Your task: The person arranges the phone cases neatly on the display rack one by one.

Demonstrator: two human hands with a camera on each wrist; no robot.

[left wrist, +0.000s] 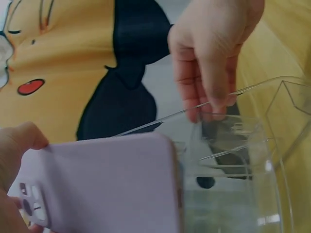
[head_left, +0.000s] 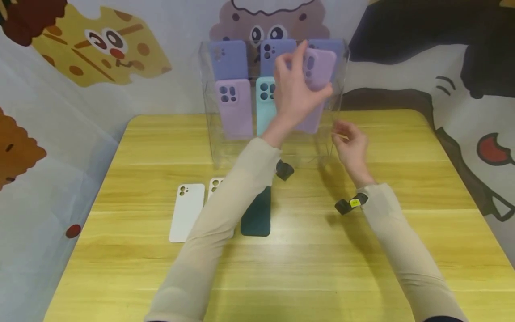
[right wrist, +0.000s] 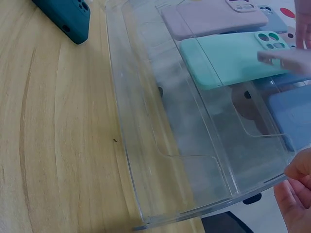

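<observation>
My left hand [head_left: 295, 87] holds a lilac phone case [head_left: 323, 62] by its camera end, tilted in front of the right side of a clear acrylic stand [head_left: 212, 150]. In the left wrist view, the thumb and fingers wrap the end of that lilac case beside its camera cutout. Lower down, my right hand [head_left: 352, 145] pinches the stand's right side edge, as the right wrist view also shows. On the stand's lower tier are another lilac case [head_left: 237, 116] and a mint case [head_left: 263, 118], partly hidden by the left hand. Blue cases [head_left: 229, 62] stand in the upper tier.
On the wooden table [head_left: 314, 259] in front of the stand lie a white case [head_left: 188, 214], a second white case [head_left: 214, 184] and a dark green case [head_left: 256, 219], the last two partly under the left forearm. A cartoon-printed cloth [head_left: 169, 94] hangs behind.
</observation>
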